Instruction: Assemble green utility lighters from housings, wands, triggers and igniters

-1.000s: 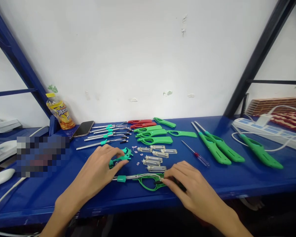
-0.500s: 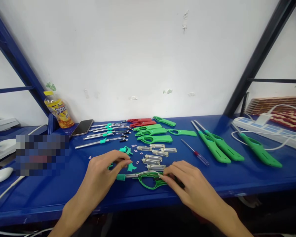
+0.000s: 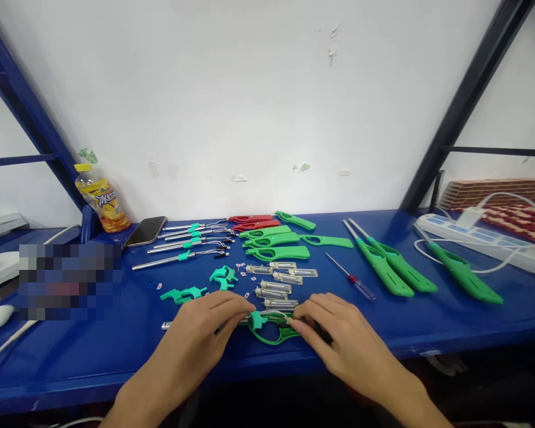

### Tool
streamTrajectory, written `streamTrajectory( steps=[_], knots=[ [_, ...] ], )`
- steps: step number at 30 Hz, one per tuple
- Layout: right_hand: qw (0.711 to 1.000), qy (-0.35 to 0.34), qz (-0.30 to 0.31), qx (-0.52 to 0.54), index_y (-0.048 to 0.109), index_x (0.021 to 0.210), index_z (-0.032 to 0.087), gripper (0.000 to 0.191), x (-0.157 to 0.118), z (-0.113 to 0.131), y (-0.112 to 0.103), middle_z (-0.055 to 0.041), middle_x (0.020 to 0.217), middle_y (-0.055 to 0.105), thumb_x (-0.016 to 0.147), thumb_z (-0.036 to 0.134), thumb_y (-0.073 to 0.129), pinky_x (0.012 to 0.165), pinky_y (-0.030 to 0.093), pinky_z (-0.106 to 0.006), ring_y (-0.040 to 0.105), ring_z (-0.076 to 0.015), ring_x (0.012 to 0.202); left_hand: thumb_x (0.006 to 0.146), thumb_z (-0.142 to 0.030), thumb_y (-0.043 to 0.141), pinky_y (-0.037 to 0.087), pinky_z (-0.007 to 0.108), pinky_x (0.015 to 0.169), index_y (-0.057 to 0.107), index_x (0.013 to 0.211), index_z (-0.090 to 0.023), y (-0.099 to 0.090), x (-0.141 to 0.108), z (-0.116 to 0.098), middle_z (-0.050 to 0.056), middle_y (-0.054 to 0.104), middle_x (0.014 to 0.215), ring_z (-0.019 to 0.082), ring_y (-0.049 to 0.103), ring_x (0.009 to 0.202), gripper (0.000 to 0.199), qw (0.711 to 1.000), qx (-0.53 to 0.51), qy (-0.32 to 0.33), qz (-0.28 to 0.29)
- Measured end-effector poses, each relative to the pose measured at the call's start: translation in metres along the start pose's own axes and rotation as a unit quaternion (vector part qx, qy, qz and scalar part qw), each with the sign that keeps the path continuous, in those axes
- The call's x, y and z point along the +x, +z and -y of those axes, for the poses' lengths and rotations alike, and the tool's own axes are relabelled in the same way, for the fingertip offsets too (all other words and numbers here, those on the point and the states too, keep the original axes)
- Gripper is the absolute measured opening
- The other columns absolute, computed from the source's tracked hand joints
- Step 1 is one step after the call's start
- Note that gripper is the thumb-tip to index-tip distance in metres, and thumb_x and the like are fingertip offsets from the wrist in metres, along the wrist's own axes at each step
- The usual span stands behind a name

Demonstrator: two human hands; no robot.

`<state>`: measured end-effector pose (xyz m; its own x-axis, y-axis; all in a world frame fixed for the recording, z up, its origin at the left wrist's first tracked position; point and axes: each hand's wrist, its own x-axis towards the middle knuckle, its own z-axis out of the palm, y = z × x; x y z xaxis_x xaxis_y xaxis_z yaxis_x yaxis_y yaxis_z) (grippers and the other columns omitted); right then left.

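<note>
A green lighter handle half (image 3: 271, 340) lies with its inside up at the table's front edge, a metal tube and a thin white wire along it. My left hand (image 3: 205, 333) pinches a teal plastic trigger (image 3: 258, 320) over the handle's tube end. My right hand (image 3: 339, 330) has its fingers closed round the handle's right end, the thumb and forefinger at the wire. Several loose teal triggers (image 3: 223, 277) lie just beyond my left hand. Clear fuel tanks (image 3: 274, 286) sit behind the handle.
Metal lighter tubes with wires (image 3: 160, 261) and green handle halves (image 3: 279, 254) lie farther back, near red ones (image 3: 254, 226). A screwdriver (image 3: 361, 288) and whole green lighters (image 3: 390, 273) are to the right. A phone (image 3: 146, 230) and bottle (image 3: 101, 199) stand back left.
My left hand has moved right with a teal trigger, from beside the loose triggers to over the handle half. My right hand stays at the handle's right end.
</note>
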<state>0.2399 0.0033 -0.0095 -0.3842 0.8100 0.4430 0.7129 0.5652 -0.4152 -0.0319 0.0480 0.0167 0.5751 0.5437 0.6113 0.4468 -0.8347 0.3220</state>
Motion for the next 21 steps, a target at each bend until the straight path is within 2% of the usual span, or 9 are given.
streamTrajectory(
  steps=[5,10,14,17,21],
  knots=[
    [1.0,0.005,0.004,0.001,0.061,0.102,0.026,0.013,-0.002,-0.001,0.0,0.0016,0.095,0.068,0.112,0.029,0.054,0.081,0.043,-0.036,0.062,-0.0202,0.084,0.108,-0.012,0.059,0.053,0.03,0.084,0.07,0.112,-0.024,0.001,-0.004,0.003,0.0,0.075,0.1,0.018,0.066,0.09,0.017,0.998,0.047,0.021,0.023],
    [1.0,0.006,0.006,0.005,0.061,0.099,0.025,0.017,-0.003,-0.003,0.001,0.0014,0.092,0.067,0.113,0.032,0.054,0.08,0.042,-0.036,0.061,-0.0203,0.084,0.107,-0.011,0.061,0.049,0.031,0.078,0.069,0.111,-0.023,0.005,-0.002,-0.004,-0.001,0.075,0.098,0.019,0.059,0.086,0.015,0.998,0.044,0.046,-0.002],
    [1.0,0.004,0.01,0.004,0.061,0.096,0.025,0.021,-0.003,-0.004,0.002,0.001,0.091,0.066,0.113,0.033,0.052,0.079,0.042,-0.036,0.06,-0.02,0.084,0.108,-0.012,0.058,0.047,0.035,0.079,0.07,0.11,-0.023,0.011,-0.004,-0.007,0.001,0.073,0.097,0.021,0.056,0.086,0.017,0.998,0.054,0.033,0.028],
    [1.0,-0.003,0.016,-0.001,0.062,0.097,0.024,0.021,-0.003,-0.004,0.001,0.0001,0.092,0.067,0.113,0.033,0.052,0.079,0.043,-0.036,0.06,-0.0199,0.084,0.108,-0.007,0.053,0.046,0.037,0.079,0.07,0.119,-0.024,0.014,-0.007,-0.007,0.003,0.071,0.101,0.021,0.055,0.087,0.026,0.995,0.075,0.034,0.054],
    [1.0,-0.009,0.019,-0.004,0.064,0.097,0.023,0.023,-0.002,-0.003,-0.001,-0.001,0.092,0.068,0.114,0.032,0.051,0.078,0.044,-0.036,0.06,-0.0198,0.084,0.109,-0.007,0.052,0.046,0.036,0.075,0.071,0.116,-0.023,0.018,-0.005,-0.008,0.002,0.072,0.098,0.021,0.055,0.083,0.026,0.996,0.064,0.043,0.041]
  ],
)
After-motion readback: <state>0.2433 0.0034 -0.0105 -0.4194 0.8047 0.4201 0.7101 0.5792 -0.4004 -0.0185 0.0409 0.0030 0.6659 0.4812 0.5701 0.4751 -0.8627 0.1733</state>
